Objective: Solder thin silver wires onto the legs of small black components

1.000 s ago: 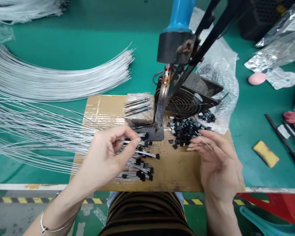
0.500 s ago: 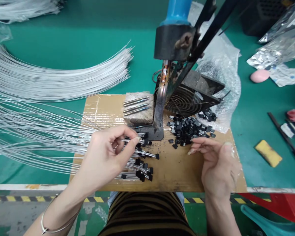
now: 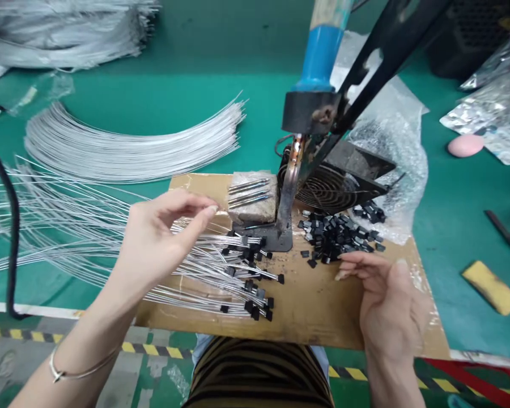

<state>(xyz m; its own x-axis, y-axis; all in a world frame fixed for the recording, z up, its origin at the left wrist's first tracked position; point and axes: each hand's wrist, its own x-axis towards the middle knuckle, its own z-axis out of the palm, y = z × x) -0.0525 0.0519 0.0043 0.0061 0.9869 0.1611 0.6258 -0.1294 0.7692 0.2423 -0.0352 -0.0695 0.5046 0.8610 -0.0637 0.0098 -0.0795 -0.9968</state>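
My left hand (image 3: pixel 159 238) hovers over the left part of a taped cardboard board (image 3: pixel 314 309). Its thumb and forefinger are pinched together near a brown block (image 3: pixel 255 211) that carries metal pins; what they pinch is too thin to make out. Under that hand lie several silver wires with black parts on their ends (image 3: pixel 242 272). My right hand (image 3: pixel 386 309) rests on the board's right side, fingers stretched toward a heap of small black components (image 3: pixel 338 233), nothing visible in it.
A blue-handled soldering iron (image 3: pixel 323 51) hangs in a black stand above the board, with a fan (image 3: pixel 329 190) behind it. Curved wire bundles (image 3: pixel 123 150) lie left on the green bench. A black cable (image 3: pixel 8 226), bubble wrap (image 3: pixel 393 127), a yellow sponge (image 3: pixel 491 286) and a pink object (image 3: pixel 465 145) lie around.
My left hand has lifted and drawn back to the left, away from the wire ends by the iron's base. The right hand has barely moved. The view has shifted left.
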